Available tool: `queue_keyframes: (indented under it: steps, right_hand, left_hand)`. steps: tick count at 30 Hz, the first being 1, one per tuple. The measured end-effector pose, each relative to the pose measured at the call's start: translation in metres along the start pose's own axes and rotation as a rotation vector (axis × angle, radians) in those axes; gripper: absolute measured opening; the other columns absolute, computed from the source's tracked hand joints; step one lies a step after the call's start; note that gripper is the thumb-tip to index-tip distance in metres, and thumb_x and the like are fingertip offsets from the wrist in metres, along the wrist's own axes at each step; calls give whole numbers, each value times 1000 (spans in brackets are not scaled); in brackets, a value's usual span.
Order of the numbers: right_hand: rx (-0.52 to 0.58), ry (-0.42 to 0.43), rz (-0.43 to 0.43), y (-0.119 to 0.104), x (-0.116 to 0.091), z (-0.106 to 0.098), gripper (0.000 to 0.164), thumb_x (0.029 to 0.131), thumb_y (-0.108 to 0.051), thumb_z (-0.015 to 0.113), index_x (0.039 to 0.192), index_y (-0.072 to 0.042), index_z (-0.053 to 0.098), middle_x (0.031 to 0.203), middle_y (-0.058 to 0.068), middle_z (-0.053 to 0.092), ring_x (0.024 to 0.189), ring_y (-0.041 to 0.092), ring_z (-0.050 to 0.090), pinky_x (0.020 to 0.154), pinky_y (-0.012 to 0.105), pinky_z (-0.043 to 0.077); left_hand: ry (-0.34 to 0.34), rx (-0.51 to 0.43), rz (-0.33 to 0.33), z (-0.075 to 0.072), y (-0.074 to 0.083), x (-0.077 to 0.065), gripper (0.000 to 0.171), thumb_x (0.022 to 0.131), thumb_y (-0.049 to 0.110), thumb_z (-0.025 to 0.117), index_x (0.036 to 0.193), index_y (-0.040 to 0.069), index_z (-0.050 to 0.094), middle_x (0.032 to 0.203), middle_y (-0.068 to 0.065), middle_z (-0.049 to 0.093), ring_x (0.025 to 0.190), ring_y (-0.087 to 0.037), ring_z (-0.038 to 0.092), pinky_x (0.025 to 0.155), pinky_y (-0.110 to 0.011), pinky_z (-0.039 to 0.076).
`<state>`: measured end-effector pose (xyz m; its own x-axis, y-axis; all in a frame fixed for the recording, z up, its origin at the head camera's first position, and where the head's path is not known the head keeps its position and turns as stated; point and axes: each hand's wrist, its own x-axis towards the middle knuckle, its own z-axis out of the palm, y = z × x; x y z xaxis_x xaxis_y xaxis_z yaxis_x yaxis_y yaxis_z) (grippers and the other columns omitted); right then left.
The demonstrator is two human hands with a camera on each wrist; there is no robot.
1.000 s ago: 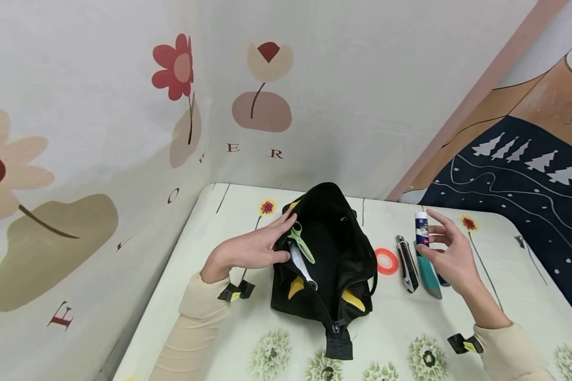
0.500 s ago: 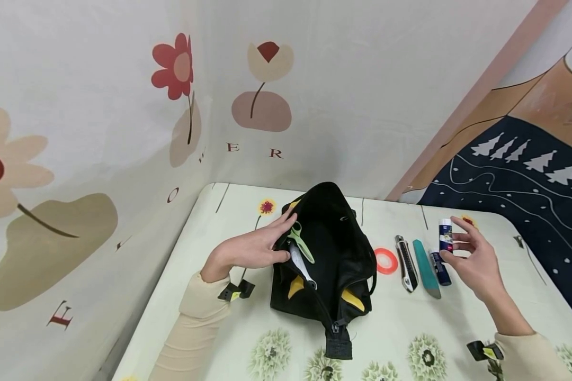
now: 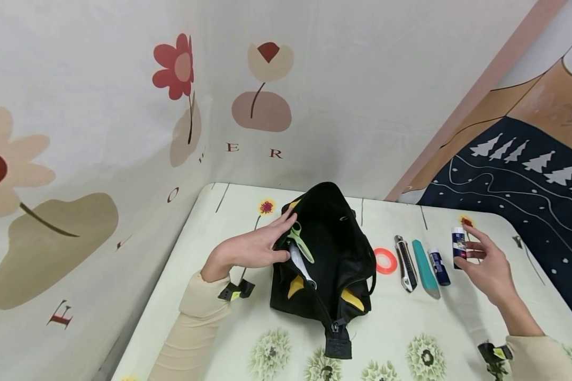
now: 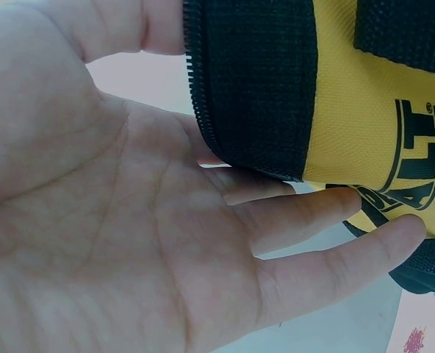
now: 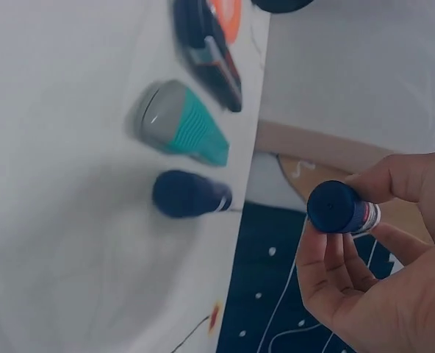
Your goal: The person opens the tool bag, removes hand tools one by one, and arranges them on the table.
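My left hand (image 3: pixel 255 247) holds the left rim of an open black tool bag (image 3: pixel 333 225), the rim lying between thumb and fingers. In the left wrist view, the bag's zipped edge and yellow outer side (image 4: pixel 357 95) show beside nearly straight fingers. Green-handled scissors (image 3: pixel 303 247) and a pale, silvery long object (image 3: pixel 299 263) lie inside the bag near that hand. Over the table's right side, my right hand (image 3: pixel 493 272) pinches a dark blue glue stick (image 3: pixel 459 244) with a white end. The right wrist view shows the stick's round blue end (image 5: pixel 331 207).
Right of the bag lie an orange-red ring (image 3: pixel 378 261), a utility knife (image 3: pixel 406 263), a teal tool with a grey end (image 3: pixel 426 269) and a second blue glue stick (image 3: pixel 439 267). Printed cloth walls rise behind and left of the table (image 3: pixel 386 328).
My right hand has moved right and toward me with the glue stick, away from the teal tool, uncovering the second glue stick. The left hand and the bag have stayed put.
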<state>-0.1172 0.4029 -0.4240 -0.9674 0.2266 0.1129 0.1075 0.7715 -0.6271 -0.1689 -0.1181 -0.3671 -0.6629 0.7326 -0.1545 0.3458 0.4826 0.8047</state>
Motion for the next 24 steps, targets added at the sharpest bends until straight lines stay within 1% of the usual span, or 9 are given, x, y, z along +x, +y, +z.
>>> queue_keyframes:
  steps: [2,4,9,12,15,17,18,20,24]
  right_hand:
    - [-6,-12,12,4,2,-1,87,97,12,72,173,1,30,139,41,53,110,38,57,66,6,44]
    - [-12,-27,20,8,3,-1,87,97,12,72,172,3,30,138,43,53,111,46,58,65,8,44]
    - [-42,-57,35,19,6,-1,85,96,10,73,170,6,31,137,44,54,113,53,59,62,15,47]
    - [-59,-70,41,26,9,0,84,96,9,74,169,8,33,136,45,55,110,49,62,62,19,49]
    - [-71,-89,45,33,10,1,84,95,9,75,168,9,34,133,44,56,99,34,64,62,22,51]
    - [-72,-105,50,37,11,2,83,94,10,74,167,10,34,133,45,56,94,22,62,62,23,53]
    - [-72,-114,55,38,12,2,83,94,10,74,167,11,33,133,45,56,93,20,61,62,23,53]
    - [-69,-132,67,42,12,2,82,95,10,73,166,12,33,133,46,56,94,24,63,62,24,54]
    - [-67,-164,95,48,15,4,79,96,10,72,165,13,32,135,48,53,109,50,63,63,22,53]
  left_hand:
    - [1,-1,0,0,0,0,86,109,10,58,176,-1,5,185,-15,-12,171,-34,0,135,-56,18]
    - [0,-1,2,0,-1,0,86,109,10,58,176,-1,5,185,-15,-12,171,-34,0,134,-56,18]
    - [-1,5,2,0,-3,1,86,109,11,58,176,-1,5,185,-15,-12,171,-33,0,134,-55,19]
    - [1,6,9,0,-4,2,86,109,12,58,176,-2,6,185,-17,-11,171,-35,1,134,-56,19]
    - [2,1,16,0,-3,2,85,109,11,57,176,-3,6,185,-18,-11,171,-36,2,134,-57,19]
    - [2,-2,21,1,-3,2,85,109,11,57,176,-4,6,185,-18,-10,171,-36,2,134,-57,20]
    - [2,-2,22,0,-3,2,85,109,11,57,176,-4,6,185,-18,-10,171,-36,2,134,-57,19]
    - [2,-4,22,0,-3,2,85,109,11,57,176,-3,6,185,-18,-10,171,-36,2,134,-57,19]
    - [4,-3,24,0,-4,2,85,109,11,57,176,-4,6,185,-18,-10,171,-37,2,134,-58,19]
